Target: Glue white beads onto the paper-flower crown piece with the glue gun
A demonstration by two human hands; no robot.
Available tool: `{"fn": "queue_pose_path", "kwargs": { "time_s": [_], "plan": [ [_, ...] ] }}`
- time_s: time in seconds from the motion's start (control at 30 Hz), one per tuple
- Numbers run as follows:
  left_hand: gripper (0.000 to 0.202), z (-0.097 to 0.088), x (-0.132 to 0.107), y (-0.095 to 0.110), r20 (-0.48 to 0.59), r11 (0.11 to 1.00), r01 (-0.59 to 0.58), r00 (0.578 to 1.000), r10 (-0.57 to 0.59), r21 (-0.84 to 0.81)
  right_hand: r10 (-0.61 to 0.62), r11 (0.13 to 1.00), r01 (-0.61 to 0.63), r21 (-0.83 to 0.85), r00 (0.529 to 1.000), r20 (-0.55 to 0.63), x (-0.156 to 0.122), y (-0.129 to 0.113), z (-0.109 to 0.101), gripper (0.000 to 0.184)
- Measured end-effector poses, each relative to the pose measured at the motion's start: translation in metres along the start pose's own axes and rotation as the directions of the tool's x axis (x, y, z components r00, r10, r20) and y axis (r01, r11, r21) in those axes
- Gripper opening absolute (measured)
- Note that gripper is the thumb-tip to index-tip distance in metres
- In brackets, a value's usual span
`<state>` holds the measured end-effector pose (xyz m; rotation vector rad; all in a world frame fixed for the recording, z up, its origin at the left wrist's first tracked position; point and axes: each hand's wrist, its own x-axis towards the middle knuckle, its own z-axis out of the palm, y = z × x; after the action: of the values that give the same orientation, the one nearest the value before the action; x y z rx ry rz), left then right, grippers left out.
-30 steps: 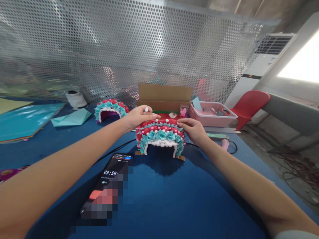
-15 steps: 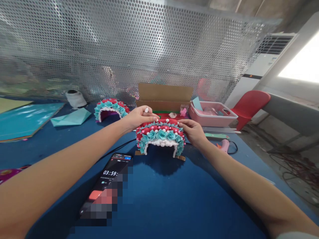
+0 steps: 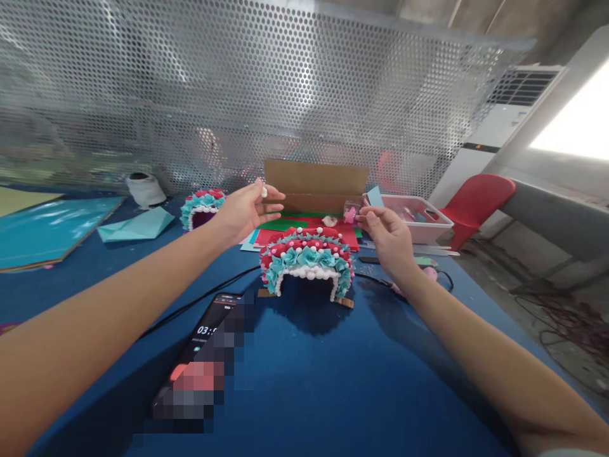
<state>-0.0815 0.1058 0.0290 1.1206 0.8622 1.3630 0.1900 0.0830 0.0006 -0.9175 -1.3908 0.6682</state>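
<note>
An arch-shaped decoration (image 3: 307,260) covered in red and teal paper flowers with white beads stands on the blue table (image 3: 309,381). My left hand (image 3: 247,209) hovers above and left of it, fingers pinched on a small white bead (image 3: 264,191). To the arch's upper right my right hand (image 3: 387,235) is raised, its fingertips pinched together; what they hold, if anything, I cannot make out. Neither hand touches the arch.
A second flower arch (image 3: 204,206) stands behind my left hand. A phone (image 3: 204,355) showing a timer lies near the front. Behind are a cardboard box (image 3: 316,184), red and green sheets (image 3: 304,228), a pink tray (image 3: 413,219), a perforated metal screen (image 3: 238,95) and teal paper (image 3: 136,225).
Both hands have lifted off the top of the near arch. The left hand rose up and left with the bead; the right hand rose up and right.
</note>
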Motion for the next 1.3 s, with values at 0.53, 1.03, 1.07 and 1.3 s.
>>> {"fn": "queue_pose_path", "kwargs": {
  "time_s": [0.53, 1.03, 1.07, 1.3],
  "plan": [
    [0.03, 0.055, -0.085, 0.035, 0.354, 0.996, -0.082, 0.933, 0.064, 0.035, -0.612, 0.593, 0.732, -0.335, 0.68, 0.404, -0.03, -0.106, 0.038, 0.015],
    [0.04, 0.038, -0.102, 0.022, 0.338, 0.985, 0.147, 0.926, -0.167, 0.086, -0.601, 0.552, 0.794, -0.256, 0.591, 0.538, -0.052, -0.104, 0.037, 0.01],
    [0.039, 0.038, -0.103, 0.022, 0.333, 0.984, 0.168, 0.925, -0.18, 0.065, -0.617, 0.538, 0.8, -0.267, 0.589, 0.522, -0.052, -0.104, 0.037, 0.009],
    [0.033, 0.044, -0.106, 0.02, 0.276, 0.981, 0.191, 0.945, -0.177, -0.023, -0.686, 0.503, 0.814, -0.291, 0.581, 0.438, -0.05, -0.102, 0.038, 0.007]
  ]
}}
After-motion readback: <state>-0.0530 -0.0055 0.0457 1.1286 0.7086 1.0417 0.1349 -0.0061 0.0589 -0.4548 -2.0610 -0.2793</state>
